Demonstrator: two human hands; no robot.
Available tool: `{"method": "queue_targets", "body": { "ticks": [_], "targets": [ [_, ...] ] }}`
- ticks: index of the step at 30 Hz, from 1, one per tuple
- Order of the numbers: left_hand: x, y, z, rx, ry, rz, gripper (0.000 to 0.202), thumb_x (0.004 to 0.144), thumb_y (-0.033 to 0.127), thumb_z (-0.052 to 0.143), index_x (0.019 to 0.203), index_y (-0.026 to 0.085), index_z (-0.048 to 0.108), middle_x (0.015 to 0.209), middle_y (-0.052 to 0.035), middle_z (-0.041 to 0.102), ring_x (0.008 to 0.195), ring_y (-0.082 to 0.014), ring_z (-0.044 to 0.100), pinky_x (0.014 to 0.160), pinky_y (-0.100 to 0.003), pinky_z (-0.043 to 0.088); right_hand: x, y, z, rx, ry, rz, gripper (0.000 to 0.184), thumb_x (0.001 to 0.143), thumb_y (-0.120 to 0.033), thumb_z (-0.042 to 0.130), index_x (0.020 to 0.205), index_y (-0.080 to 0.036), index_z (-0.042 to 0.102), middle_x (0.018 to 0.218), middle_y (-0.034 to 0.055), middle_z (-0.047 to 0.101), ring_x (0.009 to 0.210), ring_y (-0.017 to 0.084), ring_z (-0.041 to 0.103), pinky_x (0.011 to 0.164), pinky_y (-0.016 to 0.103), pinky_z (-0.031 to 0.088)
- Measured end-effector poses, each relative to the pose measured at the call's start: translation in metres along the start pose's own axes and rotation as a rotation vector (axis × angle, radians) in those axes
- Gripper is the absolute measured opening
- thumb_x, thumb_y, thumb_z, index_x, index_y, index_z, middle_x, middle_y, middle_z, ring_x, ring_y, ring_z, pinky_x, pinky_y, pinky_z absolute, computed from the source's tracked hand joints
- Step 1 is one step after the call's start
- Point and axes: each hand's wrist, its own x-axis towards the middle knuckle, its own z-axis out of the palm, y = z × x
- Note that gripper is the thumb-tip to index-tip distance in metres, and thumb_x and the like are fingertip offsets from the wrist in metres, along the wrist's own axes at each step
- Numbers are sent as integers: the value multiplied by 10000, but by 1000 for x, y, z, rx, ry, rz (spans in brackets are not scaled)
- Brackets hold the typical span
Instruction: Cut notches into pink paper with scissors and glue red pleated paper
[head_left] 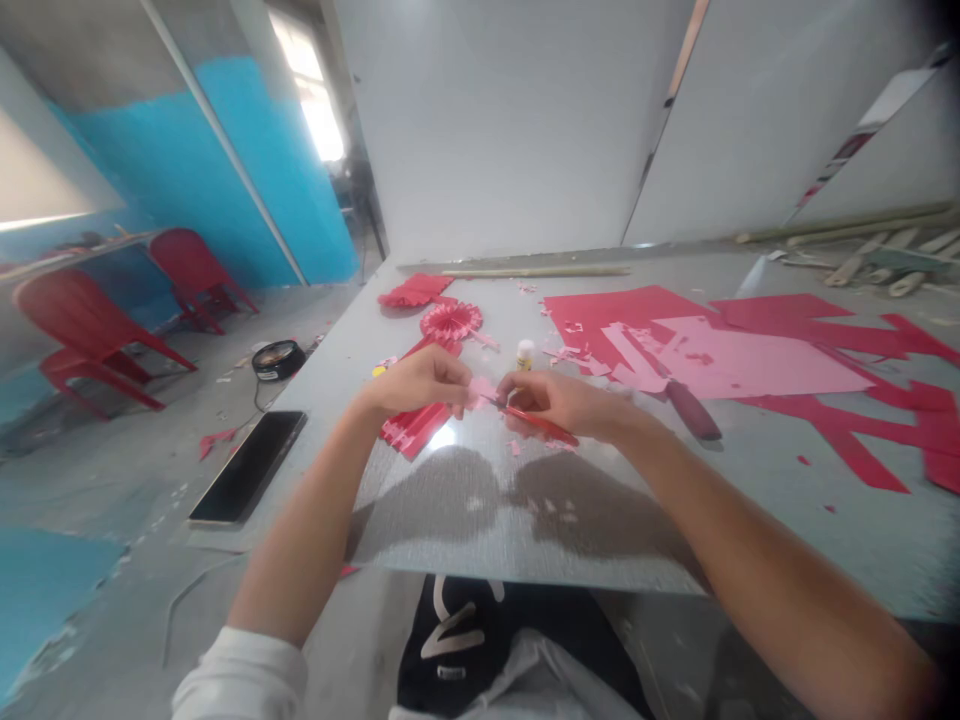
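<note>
My left hand (435, 382) pinches a small piece of pink paper (480, 392) above the table. Opposite it, my right hand (551, 402) is closed around red-handled scissors (544, 424), whose thin metal tip points left at the paper's edge. Just under my left hand lies a strip of pleated red paper (415, 430), partly covered by it. Behind the hands sit a round pleated pink-and-red rosette (451, 322) and another folded red paper piece (415, 291). A glue stick with a white cap (525, 352) stands upright beyond my right hand.
To the right are red paper sheets (622, 305), a pink sheet (780, 360) and a dark-red-handled tool (694, 410). A phone (249, 468) lies at the table's left edge. A long stick (540, 272) rests along the back. Red chairs (90, 325) stand to the left.
</note>
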Motion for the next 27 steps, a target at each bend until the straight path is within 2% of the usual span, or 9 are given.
{"method": "queue_targets", "body": {
  "ticks": [6, 8, 12, 17, 23, 27],
  "targets": [
    [-3, -1, -1, -69, -94, -3, 174, 797, 312, 754, 849, 147, 736, 750, -53, 732, 698, -152, 692, 629, -230, 523, -1, -3, 1, 44, 42, -37, 330, 834, -448, 746, 982, -209, 572, 693, -44, 591, 493, 67, 478, 485, 216, 387],
    [-3, -2, -1, -50, -111, -2, 183, 792, 320, 763, 852, 149, 738, 749, -50, 729, 713, -157, 701, 635, -231, 529, -1, -3, 2, 53, 62, -38, 336, 835, -452, 748, 990, -209, 574, 703, -39, 599, 490, 65, 470, 485, 216, 398],
    [-1, -6, 1, 0, -64, 2, 214, 833, 362, 725, 800, 151, 739, 728, -58, 735, 691, -155, 707, 613, -228, 524, -1, -5, 3, 72, 97, -27, 359, 820, -459, 763, 993, -211, 569, 691, -38, 599, 485, 65, 456, 454, 208, 371],
    [1, -6, 2, -21, 10, 25, 267, 873, 376, 679, 739, 152, 733, 758, -81, 751, 711, -153, 712, 679, -249, 554, -2, -7, 3, 80, 111, -29, 342, 822, -461, 760, 974, -220, 570, 674, -48, 590, 469, 56, 431, 439, 205, 336],
    [2, -4, 4, -119, 34, 1, 253, 856, 348, 700, 723, 136, 734, 733, -86, 746, 685, -151, 702, 677, -254, 565, -2, -5, 2, 53, 108, -20, 350, 808, -450, 768, 985, -215, 579, 711, -26, 608, 561, 87, 498, 486, 210, 384],
    [2, -2, 5, -152, 46, -21, 210, 837, 319, 718, 746, 132, 748, 723, -89, 747, 676, -158, 704, 690, -267, 573, -1, -4, 2, 39, 105, -29, 338, 819, -454, 759, 979, -221, 575, 695, -39, 602, 544, 82, 488, 487, 208, 381]
  ]
}}
